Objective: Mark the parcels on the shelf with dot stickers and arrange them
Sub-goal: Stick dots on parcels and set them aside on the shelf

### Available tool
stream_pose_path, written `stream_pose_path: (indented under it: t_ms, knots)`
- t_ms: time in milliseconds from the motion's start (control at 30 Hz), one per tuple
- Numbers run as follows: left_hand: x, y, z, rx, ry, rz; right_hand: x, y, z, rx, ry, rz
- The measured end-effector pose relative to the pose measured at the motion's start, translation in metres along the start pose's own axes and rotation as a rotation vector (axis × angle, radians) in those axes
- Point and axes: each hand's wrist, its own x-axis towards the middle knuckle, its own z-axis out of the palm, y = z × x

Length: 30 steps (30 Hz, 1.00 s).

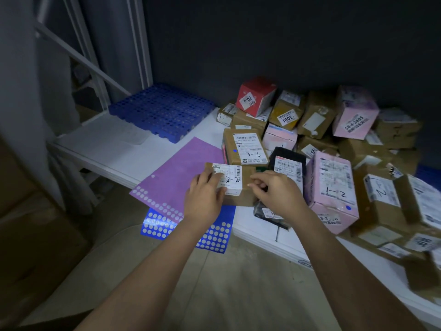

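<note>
Left hand (205, 194) steadies the "2-2" cardboard parcel (235, 187) while right hand (274, 189) pinches at its top; press any dot flat beside the label.

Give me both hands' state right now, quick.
Left hand: open, fingers flat on the white label of the small brown parcel.
Right hand: fingers curled at the same parcel's right edge; cannot tell if gripping it.
</note>
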Motion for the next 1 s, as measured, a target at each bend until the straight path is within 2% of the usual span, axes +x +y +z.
stream_pose_path:
  t_ms: [67,200,367,533,633,700,733,867,933,1000]
  knots:
    - [0.001,-0.001,-0.001,0.006,-0.012,0.005,0.003,-0.001,-0.001,0.033,0.08,0.037]
    - [0.003,-0.001,-0.003,0.047,-0.021,-0.001,0.006,-0.005,0.009,-0.097,0.195,-0.069]
    - [0.004,0.0,-0.005,0.092,-0.032,-0.004,0.009,0.001,0.019,-0.126,0.118,-0.154]
    - [0.005,0.001,-0.006,0.091,-0.043,-0.016,0.002,0.009,0.009,-0.136,-0.044,-0.227]
    - [0.005,0.002,-0.007,0.092,-0.048,-0.016,-0.007,0.012,-0.005,-0.105,-0.197,-0.2]
    - [0.004,0.002,-0.007,0.083,-0.049,-0.023,-0.012,0.012,-0.011,-0.037,-0.23,-0.138]
    - [0.004,0.002,-0.008,0.074,-0.048,-0.025,-0.015,0.012,-0.011,0.013,-0.211,-0.088]
    - [0.005,0.002,-0.007,0.057,-0.049,-0.024,-0.023,0.011,-0.003,0.112,0.06,0.065]
    - [0.004,0.004,-0.006,0.059,-0.046,-0.02,-0.02,0.007,0.001,0.08,0.088,0.139]
    - [0.003,0.003,-0.006,0.069,-0.036,-0.017,-0.016,0.003,0.006,0.043,0.046,0.196]
